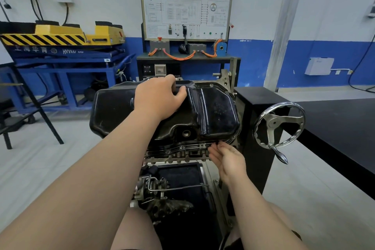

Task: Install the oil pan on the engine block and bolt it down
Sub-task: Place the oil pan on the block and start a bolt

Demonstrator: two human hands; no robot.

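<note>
Oil pan (215,111), black and glossy, sits on the engine block (182,153), and the left hand (160,97) lies on top of it, fingers curled over the far ridge, gripping it. Below and nearer, the right hand (227,158) is palm up, fingertips pinching a small dark bolt (217,143) at the pan's near flange. Right of that hand stands a chrome handwheel (279,126) with a black bench (334,124) past it; beyond the left hand, a training board (186,4) against the blue-and-white wall (324,57), pale floor (304,189) underneath.
</note>
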